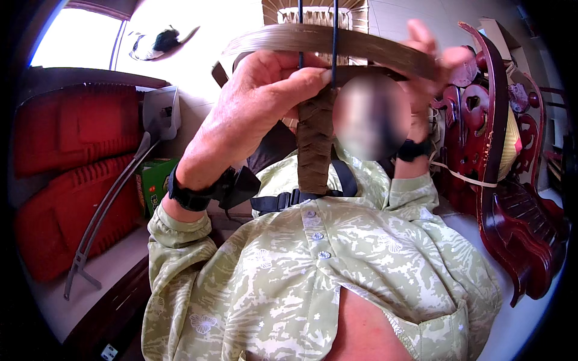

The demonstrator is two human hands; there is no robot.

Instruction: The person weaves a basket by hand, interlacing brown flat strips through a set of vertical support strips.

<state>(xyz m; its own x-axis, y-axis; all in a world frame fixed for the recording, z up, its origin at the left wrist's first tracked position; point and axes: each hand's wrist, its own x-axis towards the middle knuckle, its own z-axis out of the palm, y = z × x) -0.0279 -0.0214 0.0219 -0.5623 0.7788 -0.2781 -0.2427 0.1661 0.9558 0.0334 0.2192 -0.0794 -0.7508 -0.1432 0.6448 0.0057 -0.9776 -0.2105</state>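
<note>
A flat brown strip (355,43) curves across the top of the view, over two thin upright black rods (335,36). Below, a woven brown band (315,138) hangs down in front of my chest, its surface folded in overlapping pleats. My left hand (274,84) is closed, with thumb and fingers pinching the top of the woven band beside the rods. At the strip's right end is my right hand (430,60), raised and smeared by motion. Its fingers are too blurred to show how they grip. Each wrist has a black band on it.
On the left are red ribbed panels (78,129), a white scoop-like container (161,111), a bent grey metal frame (105,222) and a green box (158,180). A dark-red carved wooden chair (490,120) stands close on the right. Behind my hands is a beige woven frame (277,11).
</note>
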